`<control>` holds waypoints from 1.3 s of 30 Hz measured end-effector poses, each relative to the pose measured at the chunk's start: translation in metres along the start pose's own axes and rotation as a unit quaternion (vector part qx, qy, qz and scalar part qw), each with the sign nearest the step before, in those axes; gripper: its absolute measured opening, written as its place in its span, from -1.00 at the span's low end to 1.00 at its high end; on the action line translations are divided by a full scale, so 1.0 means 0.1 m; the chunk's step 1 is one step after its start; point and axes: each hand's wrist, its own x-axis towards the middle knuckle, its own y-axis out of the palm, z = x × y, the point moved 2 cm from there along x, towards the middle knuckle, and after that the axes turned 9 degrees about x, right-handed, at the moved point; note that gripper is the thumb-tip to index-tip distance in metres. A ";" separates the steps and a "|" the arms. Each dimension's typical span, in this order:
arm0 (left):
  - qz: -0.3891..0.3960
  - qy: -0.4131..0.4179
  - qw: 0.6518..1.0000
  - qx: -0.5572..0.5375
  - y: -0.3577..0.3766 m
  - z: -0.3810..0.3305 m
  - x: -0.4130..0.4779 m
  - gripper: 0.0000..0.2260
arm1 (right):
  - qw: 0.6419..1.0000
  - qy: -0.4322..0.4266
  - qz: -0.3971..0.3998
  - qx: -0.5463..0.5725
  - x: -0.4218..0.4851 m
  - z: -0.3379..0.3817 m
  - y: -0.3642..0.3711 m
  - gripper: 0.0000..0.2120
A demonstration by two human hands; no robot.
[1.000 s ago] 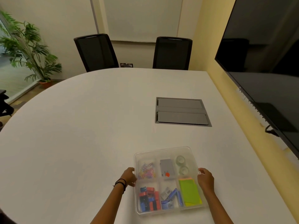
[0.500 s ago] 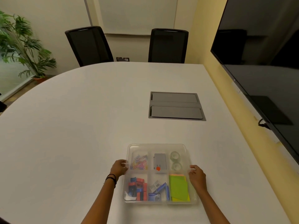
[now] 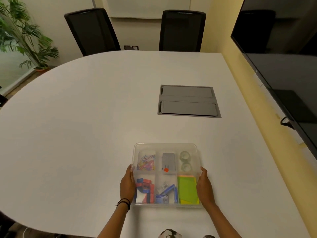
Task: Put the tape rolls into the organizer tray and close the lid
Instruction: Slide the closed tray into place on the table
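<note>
Clear plastic organizer tray (image 3: pixel 165 146) sits on the white surface (image 3: pixel 85 117) near its front edge, with a see-through lid over it. Two tape rolls (image 3: pixel 185 160) lie in the back right compartment, one behind the other. Coloured paper clips (image 3: pixel 146 163) fill the back left compartment, and green sticky notes (image 3: pixel 187 190) the front right one. Left hand (image 3: pixel 127 183) presses flat against the tray's left side, right hand (image 3: pixel 205 186) against its right side; each grip is laid open-palmed on the tray rather than clenched.
</note>
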 end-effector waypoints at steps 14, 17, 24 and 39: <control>-0.016 0.011 0.999 0.051 0.06 0.10 0.08 -0.72 | 0.998 -0.011 -0.023 -0.050 0.05 -0.12 0.05 -0.65; -0.006 0.003 0.998 0.055 0.07 0.12 0.11 -0.70 | 0.999 0.001 -0.015 -0.048 0.07 -0.13 0.05 -0.67; 0.010 0.002 0.998 0.063 0.07 0.15 0.12 -0.70 | 0.999 0.004 -0.014 -0.051 0.05 -0.14 0.04 -0.68; 0.014 0.035 0.997 0.063 0.06 0.15 0.13 -0.69 | 1.000 0.006 -0.006 0.010 0.09 -0.20 0.04 -0.70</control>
